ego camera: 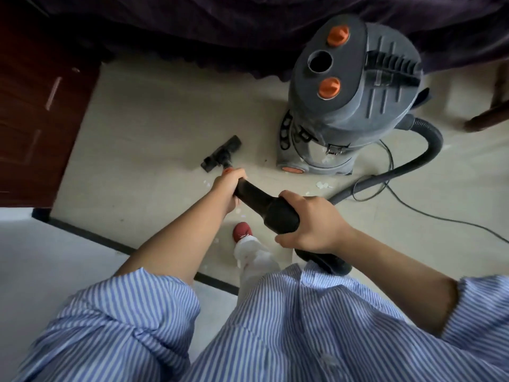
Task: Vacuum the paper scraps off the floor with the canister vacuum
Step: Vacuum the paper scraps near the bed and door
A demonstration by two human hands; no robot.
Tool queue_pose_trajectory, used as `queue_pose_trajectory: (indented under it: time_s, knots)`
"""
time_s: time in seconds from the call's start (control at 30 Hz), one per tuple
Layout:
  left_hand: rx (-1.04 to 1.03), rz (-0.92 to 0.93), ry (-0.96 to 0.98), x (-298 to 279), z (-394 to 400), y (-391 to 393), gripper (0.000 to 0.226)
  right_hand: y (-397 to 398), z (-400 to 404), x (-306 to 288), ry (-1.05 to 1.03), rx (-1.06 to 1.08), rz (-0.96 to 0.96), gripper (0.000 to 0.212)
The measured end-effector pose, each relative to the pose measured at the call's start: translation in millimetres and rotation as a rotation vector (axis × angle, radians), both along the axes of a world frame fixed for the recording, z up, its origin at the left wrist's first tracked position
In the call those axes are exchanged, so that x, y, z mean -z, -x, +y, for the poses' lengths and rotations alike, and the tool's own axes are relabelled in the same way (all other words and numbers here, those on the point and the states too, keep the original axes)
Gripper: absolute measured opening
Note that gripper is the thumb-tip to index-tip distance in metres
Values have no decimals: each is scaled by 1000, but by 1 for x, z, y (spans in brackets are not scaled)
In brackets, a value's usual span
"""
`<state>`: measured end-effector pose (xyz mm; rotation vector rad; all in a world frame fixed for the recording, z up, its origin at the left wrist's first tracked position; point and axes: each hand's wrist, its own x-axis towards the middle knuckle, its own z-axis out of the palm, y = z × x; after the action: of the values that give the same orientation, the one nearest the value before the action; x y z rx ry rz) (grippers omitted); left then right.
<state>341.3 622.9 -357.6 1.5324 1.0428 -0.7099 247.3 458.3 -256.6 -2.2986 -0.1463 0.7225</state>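
A grey canister vacuum (349, 97) with orange knobs stands on the pale floor at the upper right. Its black hose (418, 158) loops from the canister's right side down to the black wand (264, 202). My left hand (227, 188) grips the wand's far end, just behind the black floor nozzle (221, 153), which rests on the floor. My right hand (311, 221) grips the thick handle end of the wand. White paper scraps (322, 185) lie in front of the canister, and a few more scraps (206, 183) lie by my left hand.
A dark purple bedspread (220, 28) hangs along the top. A dark wooden cabinet (35, 100) fills the left side. The power cord (429, 216) runs across the floor at right. My red shoe (242, 231) stands under the wand. A wooden furniture leg (490, 117) is at far right.
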Motion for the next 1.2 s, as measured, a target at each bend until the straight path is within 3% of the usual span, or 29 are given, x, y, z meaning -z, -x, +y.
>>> queue_pose_trajectory:
  time_s: [0.13, 0.4, 0.57, 0.77, 0.87, 0.93, 1.2]
  knots:
    - [-74, 10, -34, 3, 22, 25, 42, 10, 7, 5, -49, -108, 8, 45]
    - [-161, 23, -67, 17, 63, 64, 49, 22, 35, 21, -69, -227, 51, 43]
    - [-181, 39, 18, 22, 73, 82, 43, 25, 47, 21, -12, -289, 47, 45]
    - [-201, 32, 119, 15, 60, 92, 12, 32, 40, 10, 48, -301, 55, 45]
    - [-201, 60, 137, 40, 56, 99, 28, 35, 32, 1, 84, -328, 36, 43]
    - [-218, 63, 136, 41, 45, 104, 12, 39, 24, -6, 101, -336, 34, 41]
    - [-340, 20, 210, 11, -28, 141, 21, 63, -40, -21, 135, -433, 49, 42]
